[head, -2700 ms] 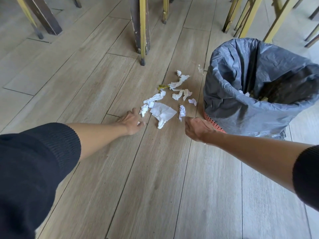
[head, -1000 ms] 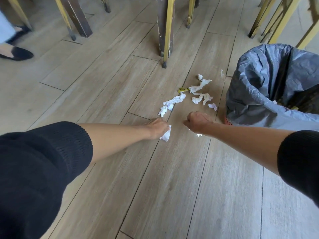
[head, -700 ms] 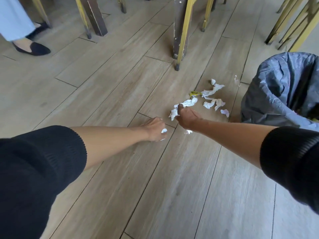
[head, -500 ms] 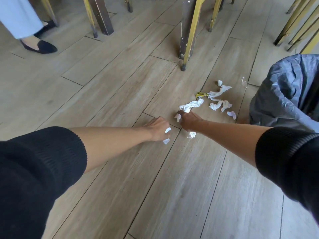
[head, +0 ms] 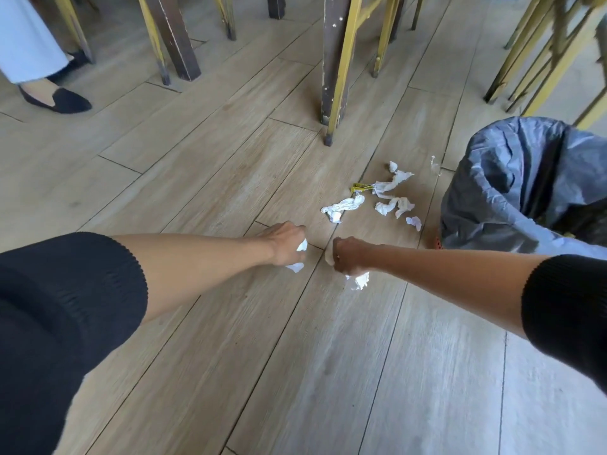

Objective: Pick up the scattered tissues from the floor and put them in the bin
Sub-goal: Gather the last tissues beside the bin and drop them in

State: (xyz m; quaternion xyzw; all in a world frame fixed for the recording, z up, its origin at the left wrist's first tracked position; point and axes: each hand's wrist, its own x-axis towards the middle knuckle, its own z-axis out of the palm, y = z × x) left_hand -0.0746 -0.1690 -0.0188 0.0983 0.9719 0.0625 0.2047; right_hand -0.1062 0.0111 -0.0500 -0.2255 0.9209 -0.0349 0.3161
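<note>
Crumpled white paper tissues (head: 343,206), thin and soft, in several places. Clenched in the left hand (head: 286,243), one wad (head: 301,246), white corners poking out above and below the curled fingers. Balled in the right hand (head: 345,256) too, another scrap (head: 360,280) dangling under the fist. Both fists close together, well short of the grey plastic-lined bin (head: 522,188) and to its left. Further out, nearer the bin, four or five twisted pieces loose on the pale wood-plank floor (head: 328,356), one beside a small yellow wrapper (head: 360,187), the closest scrap (head: 414,222) near the bin's base. Likely near weightless, limp, easily torn; probably best pinched at the bunched middle, then scrunched into the palm.
</note>
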